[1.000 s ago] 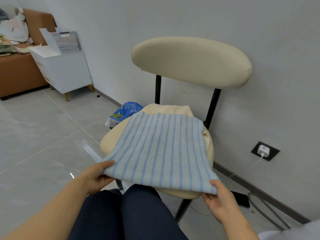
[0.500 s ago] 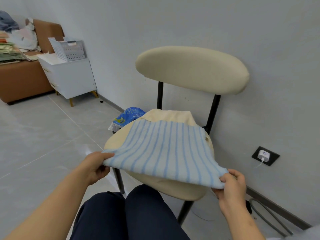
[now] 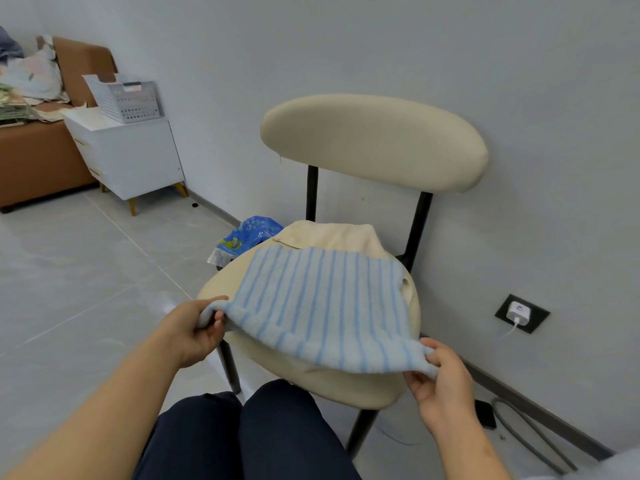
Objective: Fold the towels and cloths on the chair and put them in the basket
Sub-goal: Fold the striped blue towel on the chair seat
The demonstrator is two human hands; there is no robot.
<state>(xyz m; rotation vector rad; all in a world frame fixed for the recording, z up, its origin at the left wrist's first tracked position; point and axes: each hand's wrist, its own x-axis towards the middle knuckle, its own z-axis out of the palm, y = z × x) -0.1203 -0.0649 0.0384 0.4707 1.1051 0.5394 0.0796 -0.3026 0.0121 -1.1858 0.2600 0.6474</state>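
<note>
My left hand point(image 3: 194, 332) and right hand point(image 3: 440, 379) each pinched a near corner of the striped towel point(image 3: 322, 306), holding it taut above the chair point(image 3: 374, 140) seat, ready to fold evenly.

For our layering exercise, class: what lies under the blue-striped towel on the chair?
A cream cloth shows past the far edge of the blue-striped towel, on the chair seat. How far it runs underneath, and anything else there, is covered.
</note>
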